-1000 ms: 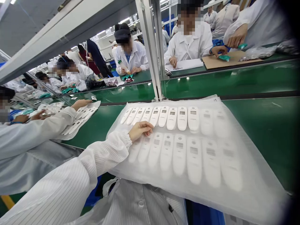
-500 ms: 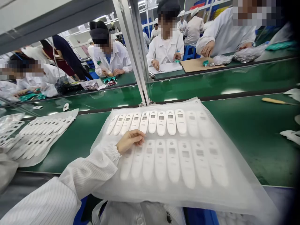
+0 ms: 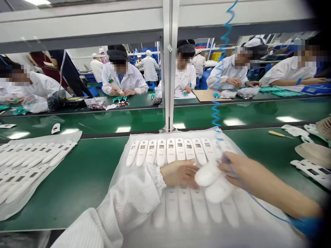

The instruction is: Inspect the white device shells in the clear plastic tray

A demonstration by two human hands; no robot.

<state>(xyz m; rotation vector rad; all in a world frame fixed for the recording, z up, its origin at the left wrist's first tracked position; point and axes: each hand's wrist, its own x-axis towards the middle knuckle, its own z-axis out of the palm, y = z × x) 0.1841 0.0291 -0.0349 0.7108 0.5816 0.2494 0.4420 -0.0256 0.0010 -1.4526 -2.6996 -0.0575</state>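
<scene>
left hand point(image 3: 179, 173): fingers together, flat on foam sheet point(image 3: 121, 165) | right hand point(image 3: 234, 168): pinching blurred white casing point(image 3: 207, 175) (second under it), above near row | foam sheet on green belt point(image 3: 88, 168) | far casing row point(image 3: 168, 151) uncovered

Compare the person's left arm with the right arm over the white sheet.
The left hand comes out of a white striped sleeve with an elastic cuff; the right hand has a bare forearm. A blue coiled cord runs along the right arm to a blue wrist strap; the left has none. Both hands rest over the rows of white devices on the foam sheet.
</scene>
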